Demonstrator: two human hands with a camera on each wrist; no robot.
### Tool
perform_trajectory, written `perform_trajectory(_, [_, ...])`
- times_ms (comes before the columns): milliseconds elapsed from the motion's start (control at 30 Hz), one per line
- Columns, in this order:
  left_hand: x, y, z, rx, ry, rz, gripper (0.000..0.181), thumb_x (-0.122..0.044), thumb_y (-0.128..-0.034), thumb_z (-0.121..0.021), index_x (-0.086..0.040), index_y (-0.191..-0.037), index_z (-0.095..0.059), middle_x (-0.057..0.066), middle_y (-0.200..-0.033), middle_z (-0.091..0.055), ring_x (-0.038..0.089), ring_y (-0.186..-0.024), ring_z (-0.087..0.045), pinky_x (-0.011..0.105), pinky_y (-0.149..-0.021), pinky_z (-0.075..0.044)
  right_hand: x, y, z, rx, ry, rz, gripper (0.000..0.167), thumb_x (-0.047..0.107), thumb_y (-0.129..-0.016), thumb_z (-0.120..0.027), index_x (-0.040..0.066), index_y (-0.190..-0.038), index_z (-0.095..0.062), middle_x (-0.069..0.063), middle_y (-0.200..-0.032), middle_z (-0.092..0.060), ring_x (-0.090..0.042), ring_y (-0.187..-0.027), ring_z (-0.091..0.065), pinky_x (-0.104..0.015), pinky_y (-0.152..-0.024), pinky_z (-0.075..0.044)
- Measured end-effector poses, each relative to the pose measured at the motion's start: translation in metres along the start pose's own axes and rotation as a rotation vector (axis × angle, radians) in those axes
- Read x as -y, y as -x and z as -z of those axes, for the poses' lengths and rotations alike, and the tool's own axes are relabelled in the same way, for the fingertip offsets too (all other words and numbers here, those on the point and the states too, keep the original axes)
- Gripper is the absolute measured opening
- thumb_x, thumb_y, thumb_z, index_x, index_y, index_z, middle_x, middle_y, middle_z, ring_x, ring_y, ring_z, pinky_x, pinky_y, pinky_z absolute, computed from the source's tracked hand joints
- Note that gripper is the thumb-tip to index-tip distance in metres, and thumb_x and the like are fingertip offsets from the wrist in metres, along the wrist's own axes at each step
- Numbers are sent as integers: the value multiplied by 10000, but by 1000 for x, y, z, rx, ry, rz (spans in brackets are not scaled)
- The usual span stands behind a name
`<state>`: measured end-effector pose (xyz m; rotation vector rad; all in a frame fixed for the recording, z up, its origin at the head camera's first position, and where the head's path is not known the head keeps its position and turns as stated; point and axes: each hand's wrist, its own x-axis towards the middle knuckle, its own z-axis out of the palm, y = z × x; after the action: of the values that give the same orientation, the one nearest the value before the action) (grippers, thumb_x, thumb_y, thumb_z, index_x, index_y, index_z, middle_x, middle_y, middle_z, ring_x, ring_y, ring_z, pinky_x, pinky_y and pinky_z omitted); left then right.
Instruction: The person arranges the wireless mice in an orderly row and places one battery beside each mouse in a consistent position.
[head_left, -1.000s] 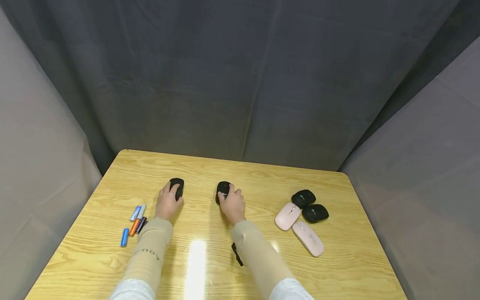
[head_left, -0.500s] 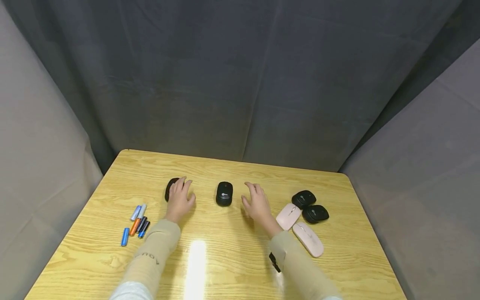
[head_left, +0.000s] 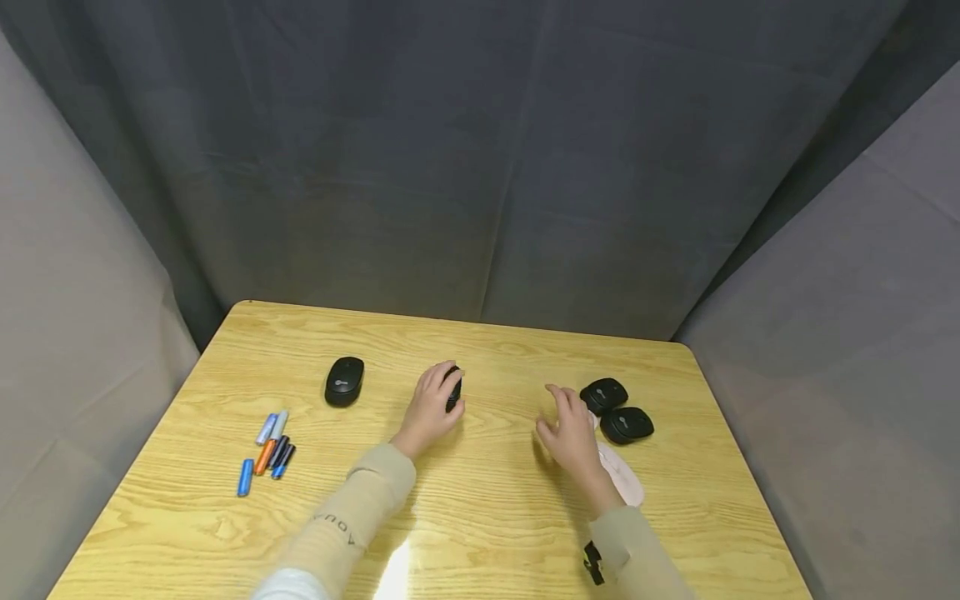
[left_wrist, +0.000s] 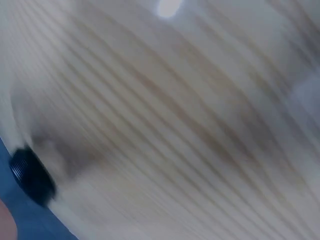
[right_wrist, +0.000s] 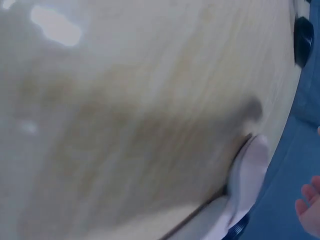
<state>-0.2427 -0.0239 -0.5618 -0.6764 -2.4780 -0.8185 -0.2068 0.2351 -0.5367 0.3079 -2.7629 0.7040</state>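
Note:
Fingers of the left hand (head_left: 431, 412) extend over a black mouse (head_left: 454, 392) near the table's middle, the thumb beside its near end; contact is unclear. The left wrist view shows a black mouse (left_wrist: 32, 176) near its left edge. Another black mouse (head_left: 344, 382) lies further left. With spread fingers, the right hand (head_left: 573, 437) hovers above a mostly hidden pink mouse and holds nothing. A second pink mouse (head_left: 621, 477) lies by its wrist. Two pink mice (right_wrist: 252, 167) and part of the right hand (right_wrist: 311, 205) appear in the right wrist view.
Two black mice (head_left: 603, 395) (head_left: 627, 425) lie right of the right hand. Several markers (head_left: 265, 457), blue, orange, dark and light ones, are grouped at the table's left. Grey curtains (head_left: 375, 167) stand behind and beside the wooden table (head_left: 480, 508).
The left hand has left the left black mouse and moved right to the middle one. The right hand has let go of the middle mouse and moved right, over the pink mice.

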Motion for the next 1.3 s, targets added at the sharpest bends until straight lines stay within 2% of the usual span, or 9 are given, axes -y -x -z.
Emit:
perform_trajectory(167, [-26,-3,-19,87,-39,-46,492,-212,-825,-637,-108,-1276,-470,127,-1363,-385,271,-1270,-335,476,-1054,-271,-21,20,11,-14,-48,-48,607,177,-796,-660,98,-1337,-397,-200,-1281,-382,-384,-1151,-358,-587,-919,-244])
perform_trajectory(300, [-45,-5,-32,168,-10,-54,520,-235,-835,-621,-127,-1312,-445,107,-1383,-373,264,-1285,-320,460,-1059,-268,-40,35,19,-37,-59,-92,636,175,-782,-684,96,-1341,-391,-214,-1282,-371,-411,-1155,-343,-608,-915,-227])
perform_trajectory(500, [-64,0,-52,323,27,19,583,-275,-864,-581,-175,-1392,-353,77,-1439,-308,246,-1323,-276,419,-1079,-249,-57,57,33,-60,-38,-136,681,151,-741,-729,97,-1333,-398,-241,-1277,-371,-450,-1184,-338,-661,-884,-241])
perform_trajectory(633, [-77,1,-62,407,96,64,630,-271,-863,-590,-180,-1421,-311,92,-1467,-266,256,-1343,-243,415,-1083,-241,-64,69,38,-57,-19,-152,705,153,-721,-751,92,-1329,-401,-254,-1264,-389,-458,-1163,-360,-657,-888,-259])
perform_trajectory(700, [-84,0,-65,444,135,78,649,-254,-858,-604,-186,-1428,-300,106,-1475,-248,263,-1351,-227,418,-1081,-246,-67,74,39,-53,-16,-166,707,155,-710,-762,85,-1320,-411,-267,-1252,-402,-464,-1146,-373,-649,-885,-271])
perform_trajectory(833, [-97,-4,-70,514,157,100,687,-228,-851,-612,-220,-1444,-265,121,-1494,-203,279,-1366,-186,432,-1069,-265,-72,82,38,-15,-4,-224,712,171,-692,-775,86,-1307,-425,-275,-1248,-405,-463,-1134,-381,-631,-872,-283])
perform_trajectory(1033, [-109,-10,-72,574,159,128,700,-221,-842,-636,-229,-1441,-273,111,-1503,-179,303,-1367,-180,437,-1062,-275,-79,88,37,75,7,-295,695,225,-720,-749,79,-1312,-416,-271,-1271,-380,-458,-1149,-368,-617,-890,-282])
perform_trajectory(1200, [-116,-13,-76,622,144,131,694,-205,-829,-630,-247,-1436,-295,103,-1506,-182,307,-1360,-201,424,-1071,-261,-81,91,35,125,2,-316,683,219,-743,-724,75,-1328,-402,-266,-1286,-373,-452,-1163,-362,-611,-915,-301])
perform_trajectory(1300, [-120,-14,-78,653,128,135,697,-206,-824,-634,-247,-1435,-300,90,-1510,-175,297,-1362,-201,409,-1076,-256,-81,93,34,112,0,-303,659,187,-746,-724,55,-1316,-421,-270,-1262,-416,-447,-1137,-404,-595,-903,-343])
